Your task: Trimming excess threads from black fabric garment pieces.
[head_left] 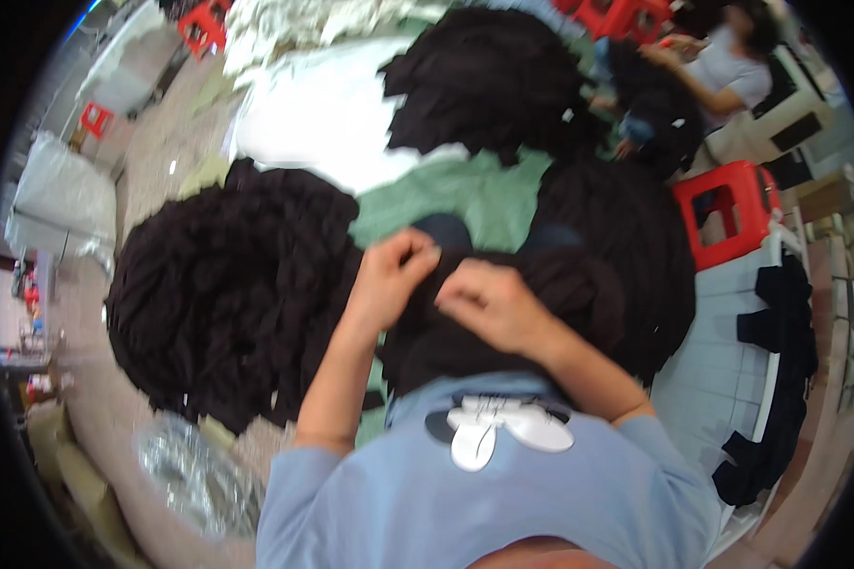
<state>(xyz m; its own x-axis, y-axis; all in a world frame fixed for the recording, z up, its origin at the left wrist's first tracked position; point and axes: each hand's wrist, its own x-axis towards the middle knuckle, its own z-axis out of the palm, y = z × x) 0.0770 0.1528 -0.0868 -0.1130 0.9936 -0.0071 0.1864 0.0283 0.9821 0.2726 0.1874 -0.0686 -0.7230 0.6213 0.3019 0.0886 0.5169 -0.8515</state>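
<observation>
Both hands work on a black garment (pixel 503 332) held against the person's lap, just above the light blue shirt (pixel 484 493). Left hand (pixel 389 280) – fingers pinched shut on a fold of the black fabric at its upper edge. Right hand (pixel 489 303) – fingers curled closed on the same fabric, just beside the left hand, knuckles up; the two nearly touch. The garment bunches up between and below both hands, dark and hard to read in detail.

To the left sits a big heap of black garments (pixel 228 294), near the left forearm. Another black heap (pixel 484 81) lies further up, partly on a white sheet (pixel 323 114). A third dark pile (pixel 626 256) is on the right, beside a red plastic stool (pixel 731 204). Green cloth (pixel 455 194) shows between the heaps, right above the hands.

Upper right – another person (pixel 721 66) in a light top sits handling dark fabric, well apart. More black pieces (pixel 778 379) lie along the right edge on a pale tiled floor (pixel 721 379). Crumpled clear plastic (pixel 194 465) at lower left; white bags (pixel 52 199) further left. More red stools (pixel 204 28) at top.
</observation>
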